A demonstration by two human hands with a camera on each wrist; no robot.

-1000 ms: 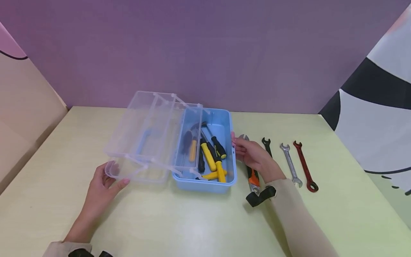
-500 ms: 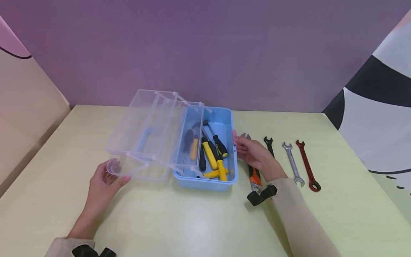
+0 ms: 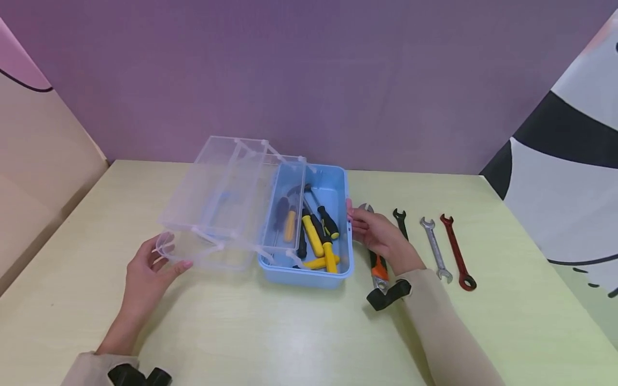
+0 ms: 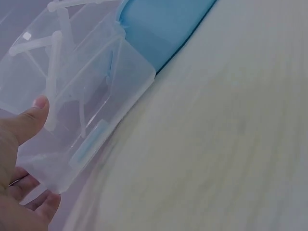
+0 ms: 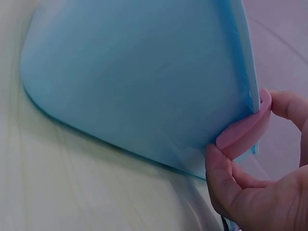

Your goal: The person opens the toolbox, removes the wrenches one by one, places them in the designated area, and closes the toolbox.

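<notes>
A blue toolbox (image 3: 340, 268) stands open mid-table, its clear lid and trays (image 3: 227, 198) folded out to the left. Yellow-and-black screwdrivers (image 3: 316, 236) lie inside. My left hand (image 3: 164, 261) grips the clear lid's near left corner, thumb on top and fingers below; the left wrist view shows the thumb (image 4: 29, 120) on the clear plastic (image 4: 91, 96). My right hand (image 3: 352, 219) pinches a pink latch (image 5: 245, 130) on the box's right rim, against the blue wall (image 5: 134, 82).
Orange-handled pliers (image 3: 379, 271) lie under my right wrist. A black wrench (image 3: 399, 221), a silver wrench (image 3: 436, 249) and a red wrench (image 3: 457, 252) lie in a row to the right. A purple wall closes the far table edge.
Both hands keep their holds. The left hand and the lid corner have shifted slightly left.
</notes>
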